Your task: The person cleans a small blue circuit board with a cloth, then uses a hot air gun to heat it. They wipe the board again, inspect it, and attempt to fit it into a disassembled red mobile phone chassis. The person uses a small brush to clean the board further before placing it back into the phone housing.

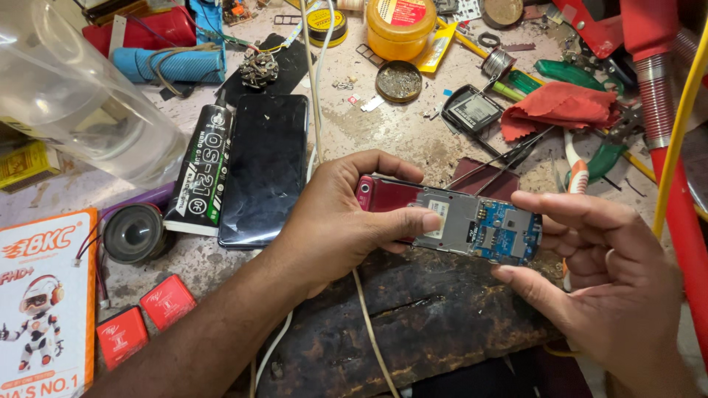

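black smartphone [265, 168] | glue tube [200, 173] | red cloth [558, 107] | small speaker [133, 233]

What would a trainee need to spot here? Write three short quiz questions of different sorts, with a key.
1. True or false: the left hand holds the red end of the opened phone.
2. Which lies right beside the black glue tube? A) the dark phone lying flat B) the yellow tub C) the red cloth
3. Fill in: the right hand is at the phone's end where a ____ circuit board shows.

Key: 1 true; 2 A; 3 blue.
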